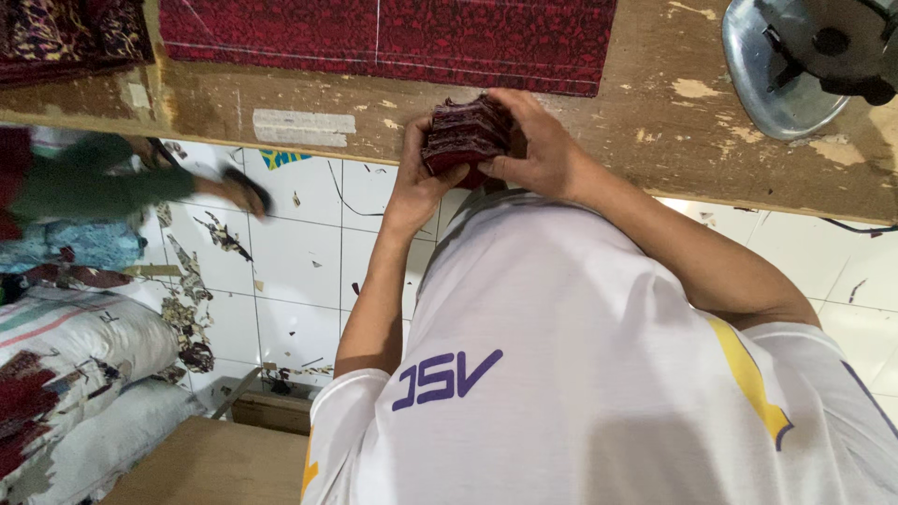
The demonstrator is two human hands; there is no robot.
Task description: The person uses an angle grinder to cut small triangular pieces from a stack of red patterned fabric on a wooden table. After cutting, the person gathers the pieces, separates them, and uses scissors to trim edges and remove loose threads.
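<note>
Both of my hands hold a thick stack of dark red patterned fabric pieces [465, 136] at the near edge of a worn wooden table [655, 122]. My left hand [414, 178] grips the stack from below and on its left side. My right hand [544, 150] wraps over its top and right side. The stack rests against the table edge, just in front of my white shirt.
A large sheet of red patterned cloth [393, 33] lies on the table beyond the stack. A metal cutting machine [804, 56] stands at the table's right end. At left, another person's green sleeve [94, 187] and hand reach over the scrap-strewn white tiled floor [299, 271]. Filled sacks [75, 355] lie below it.
</note>
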